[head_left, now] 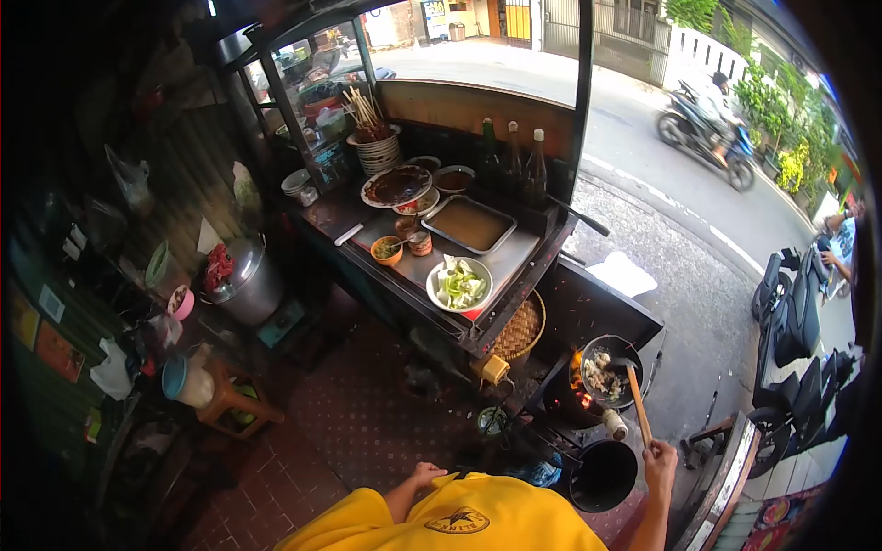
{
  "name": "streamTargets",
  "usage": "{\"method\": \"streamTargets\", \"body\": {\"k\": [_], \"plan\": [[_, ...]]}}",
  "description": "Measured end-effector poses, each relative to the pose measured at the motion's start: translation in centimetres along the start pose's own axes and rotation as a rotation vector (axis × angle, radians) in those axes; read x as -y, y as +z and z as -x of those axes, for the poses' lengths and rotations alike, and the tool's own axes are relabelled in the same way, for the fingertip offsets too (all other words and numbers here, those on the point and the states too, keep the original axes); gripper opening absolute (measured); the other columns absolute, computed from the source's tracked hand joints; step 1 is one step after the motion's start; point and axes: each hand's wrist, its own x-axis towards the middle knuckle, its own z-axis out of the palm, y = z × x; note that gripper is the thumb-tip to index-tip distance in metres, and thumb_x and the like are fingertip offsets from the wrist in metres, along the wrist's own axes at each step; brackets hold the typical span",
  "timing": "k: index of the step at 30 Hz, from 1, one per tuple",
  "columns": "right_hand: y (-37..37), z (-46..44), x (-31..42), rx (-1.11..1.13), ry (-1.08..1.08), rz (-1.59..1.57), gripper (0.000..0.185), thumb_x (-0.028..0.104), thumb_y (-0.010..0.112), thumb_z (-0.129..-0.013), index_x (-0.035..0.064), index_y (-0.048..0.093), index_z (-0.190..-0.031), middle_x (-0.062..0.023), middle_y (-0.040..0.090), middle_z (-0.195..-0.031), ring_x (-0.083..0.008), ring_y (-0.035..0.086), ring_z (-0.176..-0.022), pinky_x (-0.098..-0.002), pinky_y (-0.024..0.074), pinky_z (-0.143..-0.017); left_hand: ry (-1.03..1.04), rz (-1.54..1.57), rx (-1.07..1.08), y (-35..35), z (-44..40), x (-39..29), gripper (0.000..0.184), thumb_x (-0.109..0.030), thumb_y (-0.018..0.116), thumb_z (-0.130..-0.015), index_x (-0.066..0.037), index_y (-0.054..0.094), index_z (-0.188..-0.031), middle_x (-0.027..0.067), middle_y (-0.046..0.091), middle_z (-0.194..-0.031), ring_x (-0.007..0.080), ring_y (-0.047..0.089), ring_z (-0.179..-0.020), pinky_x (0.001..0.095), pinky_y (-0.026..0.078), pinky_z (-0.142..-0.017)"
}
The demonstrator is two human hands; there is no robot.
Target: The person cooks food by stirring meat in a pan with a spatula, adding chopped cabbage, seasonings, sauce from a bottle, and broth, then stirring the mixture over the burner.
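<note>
My right hand (660, 466) is closed round the wooden handle of a spatula (638, 409). The spatula's head rests in a wok (613, 349) at the right, among pale, chopped food pieces (604, 376). Orange flames (581, 381) rise beside the wok from the stove beneath it. My left hand (425, 475) hangs low, close to the front of my yellow shirt; its fingers are too small and partly hidden to read. A white bowl of cut green leaves (459, 285) stands on the cart's near corner, left of the wok.
The metal cart top (367, 266) carries a tray of brownish liquid (470, 225), a sauce plate (397, 186), a knife (349, 234) and bottles (535, 170). Below are a woven basket (521, 331) and black bucket (602, 476). A large pot (243, 280) stands left; a motorbike (707, 138) is on the street.
</note>
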Motion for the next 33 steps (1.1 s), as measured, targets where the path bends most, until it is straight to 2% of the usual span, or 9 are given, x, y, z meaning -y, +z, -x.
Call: {"method": "streamTargets", "body": {"k": [5,10,14,16,19,21,25,30,33], "plan": [[1.2,2.4,-0.5,-0.026,0.01,0.057,0.031,0.005,0.069,-0.071,-0.006,0.064,-0.1,-0.0223,0.064,-0.082,-0.0302,0.065,-0.077,-0.0368,0.0493,-0.073,-0.066,0.004,-0.008,-0.9,-2.1,2.8,0.035,-0.029,0.075,-0.076,0.0,0.068,-0.095,0.0112,0.068,-0.092,0.0179,0.064,-0.077,0.0311,0.052,-0.068],[2.4,1.7,2.7,-0.016,-0.023,0.016,0.029,0.003,0.068,-0.074,-0.0061,0.063,-0.101,-0.0242,0.065,-0.09,-0.0346,0.065,-0.084,-0.039,0.0496,-0.076,-0.001,-0.106,-0.003,-2.6,-3.2,1.4,0.028,-0.025,0.073,-0.079,-0.002,0.068,-0.094,0.0086,0.067,-0.086,0.0148,0.062,-0.07,0.0281,0.051,-0.059],[5.0,0.1,0.3,-0.093,-0.154,0.145,0.029,0.003,0.068,-0.074,-0.0041,0.062,-0.102,-0.023,0.064,-0.096,-0.0376,0.062,-0.089,-0.0422,0.0485,-0.081,0.022,0.073,0.003,-3.2,-3.3,-1.1,0.022,-0.021,0.071,-0.081,-0.003,0.067,-0.092,0.0054,0.063,-0.077,0.0114,0.057,-0.063,0.0245,0.049,-0.055],[4.0,-0.3,0.8,-0.045,-0.09,0.145,0.03,0.003,0.068,-0.074,-0.0029,0.06,-0.103,-0.0226,0.064,-0.097,-0.0371,0.061,-0.091,-0.0429,0.0475,-0.082,0.011,0.102,-0.005,-3.7,-2.0,-3.7,0.02,-0.018,0.071,-0.081,-0.002,0.065,-0.092,0.0043,0.062,-0.076,0.0102,0.055,-0.061,0.0237,0.047,-0.053],[2.7,0.6,1.4,-0.001,-0.035,0.215,0.031,0.004,0.069,-0.074,-0.0018,0.058,-0.103,-0.0218,0.063,-0.096,-0.0363,0.06,-0.093,-0.0443,0.0461,-0.084,0.025,0.143,-0.027,-4.1,-0.6,-5.4,0.019,-0.018,0.07,-0.081,-0.003,0.065,-0.092,0.0042,0.062,-0.077,0.0101,0.055,-0.062,0.0234,0.046,-0.053],[3.2,0.6,1.1,-0.074,-0.111,0.192,0.029,0.004,0.069,-0.074,-0.0045,0.059,-0.1,-0.0229,0.063,-0.094,-0.0385,0.061,-0.088,-0.0434,0.0477,-0.08,0.02,0.141,-0.005,-3.6,-1.8,-4.0,0.019,-0.018,0.07,-0.081,-0.003,0.066,-0.093,0.0043,0.062,-0.078,0.0102,0.056,-0.063,0.0235,0.046,-0.054],[0.7,0.3,1.6,-0.007,0.051,0.016,0.032,0.004,0.068,-0.074,-0.0064,0.061,-0.103,-0.0233,0.063,-0.09,-0.0349,0.063,-0.085,-0.0389,0.0485,-0.077,0.032,0.041,-0.002,-2.6,-3.5,-1.1,0.022,-0.02,0.071,-0.08,-0.004,0.067,-0.094,0.0048,0.064,-0.081,0.0113,0.058,-0.066,0.0249,0.047,-0.056],[1.1,2.3,0.1,0.01,0.062,0.067,0.03,0.004,0.067,-0.073,-0.0067,0.063,-0.101,-0.0229,0.064,-0.088,-0.034,0.064,-0.082,-0.0394,0.0495,-0.075,0.03,-0.081,-0.058,-2.1,-1.6,1.0,0.027,-0.024,0.073,-0.078,-0.003,0.069,-0.093,0.0065,0.068,-0.085,0.0138,0.061,-0.069,0.0261,0.05,-0.061],[2.4,1.0,0.8,0.039,-0.102,0.072,0.027,0.004,0.066,-0.074,-0.0055,0.063,-0.099,-0.0246,0.064,-0.086,-0.0386,0.063,-0.081,-0.0397,0.0493,-0.074,0.064,-0.211,0.012,-1.1,-2.3,2.4,0.029,-0.026,0.074,-0.076,-0.003,0.07,-0.094,0.0081,0.068,-0.083,0.0148,0.062,-0.07,0.0261,0.051,-0.065]]}}
